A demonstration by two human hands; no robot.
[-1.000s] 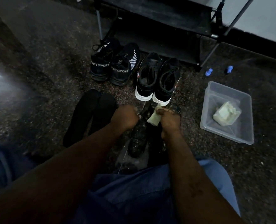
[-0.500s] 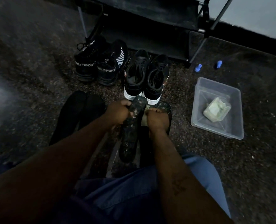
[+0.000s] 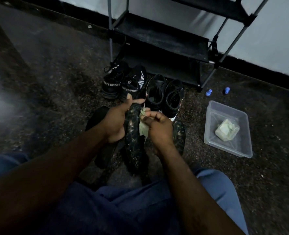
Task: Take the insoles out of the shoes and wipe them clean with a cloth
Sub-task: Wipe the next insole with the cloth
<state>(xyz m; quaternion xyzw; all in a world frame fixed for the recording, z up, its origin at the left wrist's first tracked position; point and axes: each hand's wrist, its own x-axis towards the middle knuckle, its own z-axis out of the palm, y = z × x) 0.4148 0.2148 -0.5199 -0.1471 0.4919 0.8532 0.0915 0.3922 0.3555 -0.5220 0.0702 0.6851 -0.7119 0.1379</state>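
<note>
The speckled insole (image 3: 134, 133) is gripped by the left hand (image 3: 117, 122). The fingers are curled round its left edge near the toe end, and the thumb is raised just above them. The insole is angled toe-away, with its heel end running back below both wrists. Whether that end touches the floor (image 3: 47, 92) cannot be told.

Just right of those fingers, a pale cloth (image 3: 143, 128) is pinched between the thumb and bent fingertips of the right hand (image 3: 159, 128). It is pressed to the insole's right edge. A second speckled insole (image 3: 179, 135) is seen on the floor just right of the right-hand knuckles, partly hidden by that hand. Two black insoles (image 3: 96, 118) are laid side by side left of the left-hand fingers, one of them largely covered by the wrist.

Beyond the fingertips, two pairs are lined up. The SPORT shoes (image 3: 114, 83) are past the left thumb. The white-soled shoes (image 3: 157, 94) are past the right-hand fingers, with their heels nearly touching the cloth's top corner.

Well right of the right hand, a clear tub (image 3: 214, 116) is set on the floor with a folded wad (image 3: 226, 130) inside it. Two small blue pieces (image 3: 209, 92) are seen beyond the tub, by the foot of the shoe rack (image 3: 160, 38).
</note>
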